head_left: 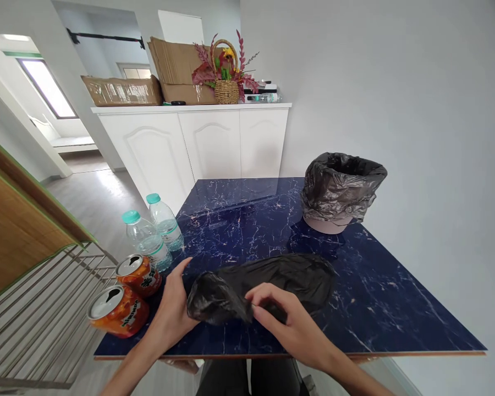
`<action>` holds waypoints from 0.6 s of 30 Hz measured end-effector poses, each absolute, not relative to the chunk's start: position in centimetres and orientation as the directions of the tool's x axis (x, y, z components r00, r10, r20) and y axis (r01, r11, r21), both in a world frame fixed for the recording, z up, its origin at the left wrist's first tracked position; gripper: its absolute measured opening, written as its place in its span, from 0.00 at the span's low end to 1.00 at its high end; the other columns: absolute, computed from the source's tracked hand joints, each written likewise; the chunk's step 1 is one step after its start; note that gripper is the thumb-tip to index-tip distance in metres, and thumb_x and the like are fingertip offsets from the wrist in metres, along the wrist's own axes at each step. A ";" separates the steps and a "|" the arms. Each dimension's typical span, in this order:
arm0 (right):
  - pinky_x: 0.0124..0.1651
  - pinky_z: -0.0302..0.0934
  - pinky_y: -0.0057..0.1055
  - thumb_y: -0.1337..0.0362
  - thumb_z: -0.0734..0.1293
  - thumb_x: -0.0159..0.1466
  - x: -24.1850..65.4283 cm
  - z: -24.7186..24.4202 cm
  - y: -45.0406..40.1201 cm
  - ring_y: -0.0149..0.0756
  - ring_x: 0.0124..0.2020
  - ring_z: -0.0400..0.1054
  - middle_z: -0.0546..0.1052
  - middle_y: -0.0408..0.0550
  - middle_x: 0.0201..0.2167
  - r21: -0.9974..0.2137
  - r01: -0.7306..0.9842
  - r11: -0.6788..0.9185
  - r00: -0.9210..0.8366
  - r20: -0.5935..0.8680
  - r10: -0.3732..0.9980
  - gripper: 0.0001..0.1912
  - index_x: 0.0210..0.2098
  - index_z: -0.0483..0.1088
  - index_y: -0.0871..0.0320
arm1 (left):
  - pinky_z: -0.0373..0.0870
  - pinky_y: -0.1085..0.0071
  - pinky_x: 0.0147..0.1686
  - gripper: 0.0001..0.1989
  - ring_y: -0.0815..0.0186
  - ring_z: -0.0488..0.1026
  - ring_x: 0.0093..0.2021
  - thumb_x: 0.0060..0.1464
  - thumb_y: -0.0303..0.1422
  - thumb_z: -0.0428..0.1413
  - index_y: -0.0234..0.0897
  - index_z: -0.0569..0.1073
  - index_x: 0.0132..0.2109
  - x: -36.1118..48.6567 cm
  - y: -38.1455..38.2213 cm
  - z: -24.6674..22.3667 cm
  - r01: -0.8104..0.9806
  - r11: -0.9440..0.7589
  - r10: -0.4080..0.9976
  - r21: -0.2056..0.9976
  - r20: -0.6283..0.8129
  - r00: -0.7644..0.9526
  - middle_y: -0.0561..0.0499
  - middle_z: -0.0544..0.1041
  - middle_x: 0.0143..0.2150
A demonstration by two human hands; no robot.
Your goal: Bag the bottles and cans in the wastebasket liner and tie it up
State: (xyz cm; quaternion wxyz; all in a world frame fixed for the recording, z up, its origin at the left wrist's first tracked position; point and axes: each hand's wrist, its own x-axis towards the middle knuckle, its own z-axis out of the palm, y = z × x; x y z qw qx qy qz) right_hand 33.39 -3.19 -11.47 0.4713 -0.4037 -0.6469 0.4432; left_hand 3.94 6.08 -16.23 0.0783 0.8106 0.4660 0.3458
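A black plastic bag [284, 275] lies stretched across the dark blue marbled table, its left end bunched up. My right hand [291, 322] is closed in a pinch, thumb and forefinger gripping the bag near its middle. At the bag's left end, my left hand [174, 308] touches it with the thumb stretched up and apart; its other fingers are hidden by the plastic. Just left of that hand stand two orange drink cans [121, 316] with opened tops. Behind them are two clear bottles [148, 239] with turquoise caps.
A bin [332, 224] lined with a black bag stands at the table's far right. Beyond the table [239, 220] is a white cabinet [214, 143] bearing cardboard boxes [185, 69] and a flower basket [226, 92]. A metal rack [45, 324] is at left.
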 end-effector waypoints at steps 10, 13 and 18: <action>0.67 0.64 0.49 0.36 0.73 0.64 39.0 -14.2 -8.8 0.53 0.66 0.70 0.77 0.54 0.61 -0.967 -0.245 0.064 -0.071 0.084 0.994 0.40 0.68 0.63 0.44 | 0.78 0.59 0.53 0.18 0.49 0.80 0.51 0.64 0.45 0.58 0.37 0.82 0.50 13.1 6.3 -11.9 0.252 -0.657 0.551 0.711 0.224 0.804 0.41 0.84 0.50; 0.66 0.66 0.52 0.38 0.78 0.60 39.8 -14.4 -9.1 0.55 0.64 0.72 0.76 0.56 0.64 -0.996 -0.087 0.034 0.107 0.025 0.994 0.55 0.76 0.48 0.43 | 0.78 0.68 0.38 0.15 0.58 0.79 0.36 0.67 0.42 0.56 0.35 0.80 0.42 15.6 6.6 -12.1 0.295 -0.650 0.577 0.701 0.202 0.791 0.50 0.82 0.35; 0.54 0.76 0.46 0.39 0.72 0.64 42.0 -15.4 -6.6 0.56 0.59 0.75 0.78 0.58 0.61 -0.980 0.173 -0.098 0.540 0.011 0.841 0.39 0.66 0.63 0.51 | 0.78 0.68 0.35 0.16 0.58 0.82 0.37 0.70 0.44 0.56 0.40 0.75 0.56 20.0 8.0 -12.9 0.359 -0.661 0.630 0.659 0.228 0.742 0.51 0.84 0.39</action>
